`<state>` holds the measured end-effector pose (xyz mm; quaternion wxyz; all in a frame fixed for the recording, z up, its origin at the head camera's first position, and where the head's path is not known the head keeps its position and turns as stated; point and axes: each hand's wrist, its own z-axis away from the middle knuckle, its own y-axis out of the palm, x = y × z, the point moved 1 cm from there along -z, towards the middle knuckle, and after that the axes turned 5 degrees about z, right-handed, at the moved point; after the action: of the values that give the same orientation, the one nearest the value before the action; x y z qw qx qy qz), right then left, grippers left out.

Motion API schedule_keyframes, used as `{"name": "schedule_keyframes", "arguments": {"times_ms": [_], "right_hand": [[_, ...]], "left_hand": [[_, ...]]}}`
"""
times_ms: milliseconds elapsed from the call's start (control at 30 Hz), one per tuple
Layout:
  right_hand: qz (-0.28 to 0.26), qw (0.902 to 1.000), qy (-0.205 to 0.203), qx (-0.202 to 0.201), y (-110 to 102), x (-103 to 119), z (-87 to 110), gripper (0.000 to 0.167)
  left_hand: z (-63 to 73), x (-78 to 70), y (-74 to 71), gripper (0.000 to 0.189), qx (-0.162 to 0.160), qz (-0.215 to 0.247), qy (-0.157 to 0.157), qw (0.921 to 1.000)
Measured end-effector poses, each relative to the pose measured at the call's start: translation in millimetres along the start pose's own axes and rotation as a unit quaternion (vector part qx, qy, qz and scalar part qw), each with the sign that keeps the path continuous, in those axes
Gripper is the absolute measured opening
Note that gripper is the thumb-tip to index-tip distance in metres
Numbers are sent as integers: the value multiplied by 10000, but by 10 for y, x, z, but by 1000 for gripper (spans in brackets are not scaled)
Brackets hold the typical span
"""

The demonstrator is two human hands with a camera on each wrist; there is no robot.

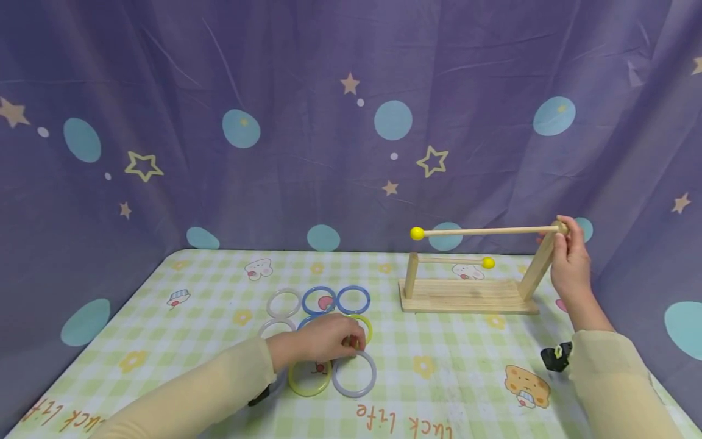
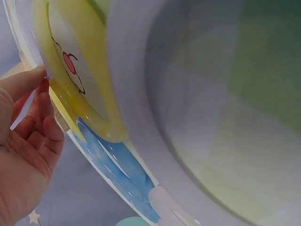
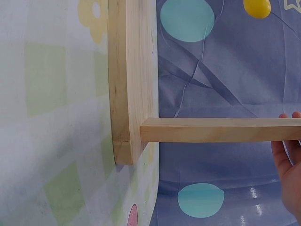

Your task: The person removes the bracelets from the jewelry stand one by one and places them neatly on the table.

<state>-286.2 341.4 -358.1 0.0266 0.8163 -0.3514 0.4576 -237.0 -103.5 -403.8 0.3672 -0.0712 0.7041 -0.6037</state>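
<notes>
My left hand (image 1: pixel 326 337) reaches over a group of plastic rings. Its thumb and fingertips pinch the far edge of a pale purple ring (image 1: pixel 374 378). In the left wrist view the thumb and fingers (image 2: pixel 26 84) meet at that ring's rim, beside a yellow ring (image 2: pixel 113 127). My right hand (image 1: pixel 573 265) grips the top of the tall slanted post of a wooden stand (image 1: pixel 466 296). In the right wrist view the fingers lie on both sides of the post (image 3: pixel 211 129). Two rods with yellow ball ends (image 1: pixel 417 233) extend from the stand's posts.
Blue rings (image 1: pixel 353 286), clear whitish rings (image 1: pixel 284 290) and a yellow-green ring (image 1: pixel 309 393) lie flat around the left hand, some partly hidden by it. The checked tablecloth (image 1: pixel 439 402) covers the table. A purple curtain (image 1: pixel 307 152) hangs behind.
</notes>
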Motion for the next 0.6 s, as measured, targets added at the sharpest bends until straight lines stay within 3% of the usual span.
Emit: {"name": "schedule_keyframes", "arguments": {"times_ms": [267, 600], "right_hand": [[154, 9999, -14, 67, 0, -12, 3, 37], [336, 9981, -389, 329, -17, -27, -15, 37]], "left_hand": [[-5, 15, -10, 10, -37, -1, -74, 10000], [24, 29, -94, 9, -160, 566, -151, 9982]]}}
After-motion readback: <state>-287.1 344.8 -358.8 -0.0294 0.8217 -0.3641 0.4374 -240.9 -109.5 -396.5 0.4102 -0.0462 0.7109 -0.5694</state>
